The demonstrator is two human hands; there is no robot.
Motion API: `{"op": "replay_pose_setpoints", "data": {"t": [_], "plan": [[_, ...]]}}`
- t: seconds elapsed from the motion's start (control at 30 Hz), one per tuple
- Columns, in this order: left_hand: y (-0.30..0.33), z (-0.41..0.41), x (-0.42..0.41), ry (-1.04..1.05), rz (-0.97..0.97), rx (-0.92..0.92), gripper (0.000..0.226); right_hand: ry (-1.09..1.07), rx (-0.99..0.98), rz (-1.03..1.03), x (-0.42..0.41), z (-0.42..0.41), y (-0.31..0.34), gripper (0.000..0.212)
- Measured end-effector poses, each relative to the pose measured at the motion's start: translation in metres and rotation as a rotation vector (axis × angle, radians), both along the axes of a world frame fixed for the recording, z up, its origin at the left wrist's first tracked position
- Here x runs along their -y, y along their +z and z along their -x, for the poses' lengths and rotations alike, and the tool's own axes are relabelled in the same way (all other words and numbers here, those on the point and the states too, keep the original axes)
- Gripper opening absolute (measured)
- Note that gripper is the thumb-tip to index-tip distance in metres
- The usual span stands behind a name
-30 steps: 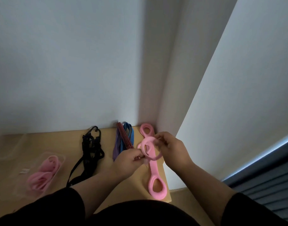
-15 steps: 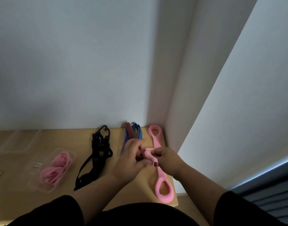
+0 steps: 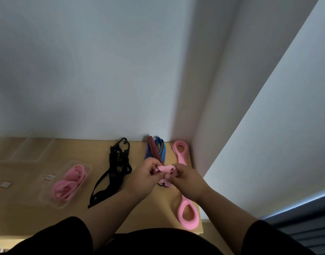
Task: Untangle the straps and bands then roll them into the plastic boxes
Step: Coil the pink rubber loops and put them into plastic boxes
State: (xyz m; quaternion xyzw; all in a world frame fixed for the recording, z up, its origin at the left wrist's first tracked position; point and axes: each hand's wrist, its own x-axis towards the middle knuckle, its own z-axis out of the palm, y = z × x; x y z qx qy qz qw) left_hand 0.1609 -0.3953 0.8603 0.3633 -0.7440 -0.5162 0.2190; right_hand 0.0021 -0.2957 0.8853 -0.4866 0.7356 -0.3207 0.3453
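The single head-worn camera looks forward and steeply down from just above the person's chest, close over the wooden tabletop (its far edge meeting the white wall), with both forearms entering from the bottom edge of the wide-angle view.

i see both my forearms reaching forward from black short sleeves, angled inward so the hands meet in front of me above the worktop. my left hand sits with its back toward me, fingers curled and thumb pressed in at the top, its grip pinching the pink band. my right hand comes in from the right, knuckles up, fingers bent, with its fingertips closed on the other side of the same band. the two hands are nearly touching, wrists slightly bent toward each other.
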Motion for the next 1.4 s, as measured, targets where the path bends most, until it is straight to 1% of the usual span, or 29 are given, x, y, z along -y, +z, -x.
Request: {"op": "replay_pose_setpoints", "data": {"t": [0.07,0.17,0.23,0.27,0.3,0.4,0.47,0.57,0.67,0.8,0.87,1.0,1.07,1.1,1.13,1.2,1.23,1.3,1.4], "plan": [[0.003,0.001,0.001,0.023,-0.039,-0.040,0.018,-0.022,-0.011,0.028,0.003,-0.001,-0.002,0.019],[0.010,0.005,0.002,0.054,-0.098,-0.130,0.032,-0.093,0.160,0.075,0.003,-0.003,0.004,0.024],[0.014,0.005,0.001,0.033,-0.066,-0.162,0.045,-0.148,0.241,0.111,0.002,-0.003,0.011,0.028],[0.017,0.004,0.000,0.010,0.005,-0.155,0.049,-0.176,0.250,0.125,0.002,-0.003,0.015,0.030],[0.018,0.002,0.001,-0.015,0.118,-0.130,0.051,-0.206,0.264,0.140,0.003,-0.002,0.017,0.032],[0.015,-0.002,0.004,-0.113,0.519,-0.005,0.056,-0.284,0.340,0.162,0.005,-0.001,0.024,0.041],[0.011,0.000,0.004,-0.154,0.690,0.010,0.054,-0.311,0.387,0.169,0.005,-0.002,0.028,0.042],[0.011,0.003,0.003,-0.196,0.773,0.031,0.049,-0.318,0.430,0.178,0.005,-0.003,0.030,0.041],[0.009,0.003,0.006,-0.205,0.785,0.042,0.041,-0.323,0.436,0.144,0.003,-0.005,0.028,0.035],[0.012,0.001,0.006,-0.208,0.751,0.035,0.027,-0.283,0.377,0.083,-0.002,-0.003,0.025,0.019],[0.017,0.001,0.004,-0.221,0.693,0.054,0.021,-0.229,0.302,0.064,-0.004,-0.004,0.027,0.022],[0.035,0.000,0.000,-0.186,0.493,0.111,0.017,-0.071,-0.037,0.070,-0.006,-0.003,0.019,0.026],[0.042,0.001,0.000,-0.166,0.369,0.089,0.016,-0.057,-0.162,0.117,-0.006,-0.004,0.015,0.027],[0.045,0.001,0.001,-0.153,0.308,0.078,0.018,-0.070,-0.174,0.152,-0.006,-0.005,0.018,0.022],[0.048,0.001,0.001,-0.147,0.251,0.072,0.021,-0.082,-0.142,0.181,-0.006,-0.007,0.021,0.017],[0.051,0.001,0.002,-0.167,0.146,0.051,0.029,-0.092,0.017,0.183,-0.007,-0.011,0.031,0.011],[0.052,0.001,0.002,-0.179,0.098,0.028,0.033,-0.094,0.081,0.174,-0.007,-0.012,0.035,0.010],[0.050,0.001,0.004,-0.187,0.010,-0.029,0.042,-0.110,0.107,0.174,-0.008,-0.012,0.040,0.010],[0.045,-0.003,0.004,-0.193,-0.027,-0.057,0.053,-0.165,0.151,0.178,-0.006,-0.013,0.044,0.014]]}}
